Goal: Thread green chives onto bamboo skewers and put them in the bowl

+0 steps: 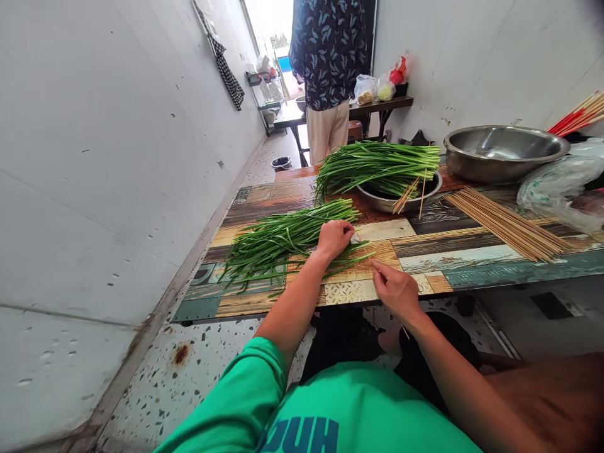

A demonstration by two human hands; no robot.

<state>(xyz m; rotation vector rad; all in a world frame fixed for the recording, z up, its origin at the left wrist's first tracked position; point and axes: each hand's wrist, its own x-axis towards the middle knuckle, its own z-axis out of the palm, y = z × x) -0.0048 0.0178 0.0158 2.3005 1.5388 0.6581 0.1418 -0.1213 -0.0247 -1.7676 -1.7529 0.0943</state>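
The fingers of the right hand (396, 292), just below and right of the middle of the frame, are closed on a thin, pale brown wooden stick (404, 331). One end pokes out below the hand. The other end points up and left, toward the left hand (333, 240). The left hand is near the middle of the frame. Its fingers are bent and close together, but from here I can't tell what is between them.

Under the left wrist lie a few loose long green stalks (346, 261), with their pale ends near the right fingers. Just behind and to the left is a flat pile of long, thin green leaves (276, 236), left of the middle of the frame. It all sits on a long table with a brown, cream and blue-green plank pattern (476, 257).

Farther back, a round silver metal bowl (384, 204) holds a big heap of green leaves (372, 165), and some sticks lean over its rim. On the right lies a spread of straight brown wooden sticks (509, 223). Behind them is a wide silver metal basin (500, 170). At the top middle stands a person in a dark leaf-print shirt and cream trousers (330, 60).
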